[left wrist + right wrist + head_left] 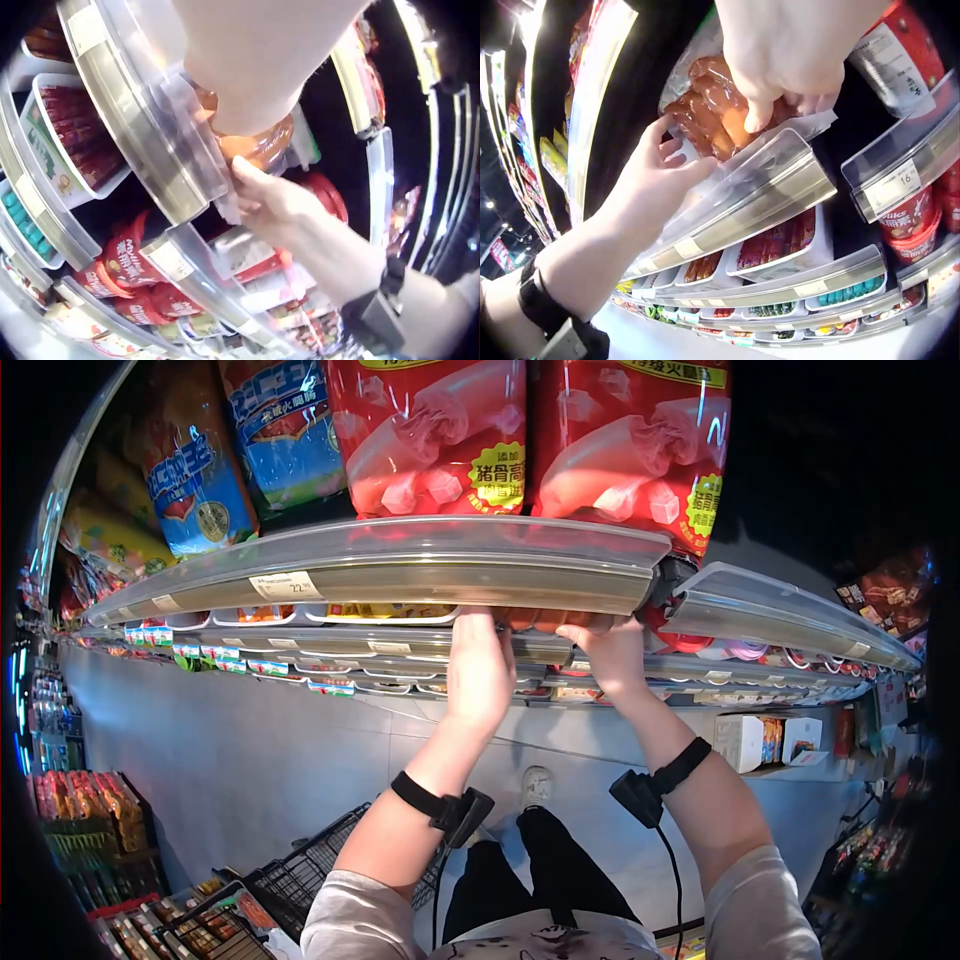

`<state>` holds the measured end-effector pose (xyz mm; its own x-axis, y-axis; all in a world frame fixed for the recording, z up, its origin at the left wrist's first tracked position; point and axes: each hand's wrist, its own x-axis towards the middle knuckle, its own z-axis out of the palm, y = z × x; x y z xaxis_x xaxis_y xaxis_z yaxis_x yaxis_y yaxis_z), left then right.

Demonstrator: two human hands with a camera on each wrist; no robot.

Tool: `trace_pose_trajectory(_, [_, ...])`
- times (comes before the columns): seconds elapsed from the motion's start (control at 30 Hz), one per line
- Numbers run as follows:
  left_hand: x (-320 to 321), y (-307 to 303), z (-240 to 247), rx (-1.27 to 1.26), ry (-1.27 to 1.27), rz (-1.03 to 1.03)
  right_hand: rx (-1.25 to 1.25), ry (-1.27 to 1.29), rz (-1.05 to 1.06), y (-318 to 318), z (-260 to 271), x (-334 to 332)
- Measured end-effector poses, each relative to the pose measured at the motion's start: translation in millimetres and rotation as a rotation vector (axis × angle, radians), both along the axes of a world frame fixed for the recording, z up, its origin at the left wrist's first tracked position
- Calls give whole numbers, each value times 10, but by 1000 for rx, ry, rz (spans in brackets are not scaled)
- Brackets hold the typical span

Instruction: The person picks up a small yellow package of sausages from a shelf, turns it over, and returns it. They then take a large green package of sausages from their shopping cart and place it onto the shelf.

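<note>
A clear-wrapped pack of reddish-brown sausages (709, 105) sits behind the transparent shelf lip (769, 154), and only a strip of the sausages shows under the upper shelf in the head view. My left hand (482, 670) grips the pack's left end; in the right wrist view this left hand (656, 169) has its fingers at the far side and its thumb along the front edge. At the other end, my right hand (612, 660) holds the pack. The right wrist view shows the right hand (784, 56) with its thumb on the wrapper and other fingers curled, partly hidden.
Above, a shelf edge (400, 570) with a price tag carries large red bags (430, 440) and blue bags (285, 435). White trays of packets (780, 244) fill lower shelves. Red tubs (911, 225) stand to the right. Behind, a black shopping cart (300, 870) stands on the grey floor.
</note>
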<state>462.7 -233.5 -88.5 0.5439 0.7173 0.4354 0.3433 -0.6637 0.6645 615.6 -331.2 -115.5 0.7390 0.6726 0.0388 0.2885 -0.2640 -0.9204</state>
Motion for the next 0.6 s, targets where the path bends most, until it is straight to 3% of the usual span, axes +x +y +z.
trace_pose_trajectory(0.1, [-111, -169, -32, 162, 175, 11, -47, -71, -16, 12, 11, -38])
trace_pose_trajectory(0.17, [-186, -207, -60, 250, 306, 21, -248, -624, -66, -22, 184, -71])
trace_pose_trajectory(0.2, [-217, -217, -100, 247, 307, 22, -250, -623, -64, -25, 271, -95])
trace_pose_trajectory(0.27, [-264, -219, -176, 321, 298, -109, 58, -213, 66, 13, 374, -140])
trace_pose_trajectory(0.4, [-180, -184, -209, 186, 380, -203, -193, -207, 112, 94, 259, -48])
trace_pose_trajectory(0.47, [-108, -140, -148, 187, 387, -196, -118, 71, 76, 146, 219, -44])
trace_pose_trajectory(0.5, [-75, -112, -117, 192, 399, -192, -69, -187, 78, 166, 87, 2])
trace_pose_trajectory(0.53, [-45, -87, -100, 188, 397, -185, -71, -189, 85, 163, -6, 48])
trace_pose_trajectory(0.6, [0, -34, -84, 170, 446, -190, -203, -575, 85, 192, -59, 74])
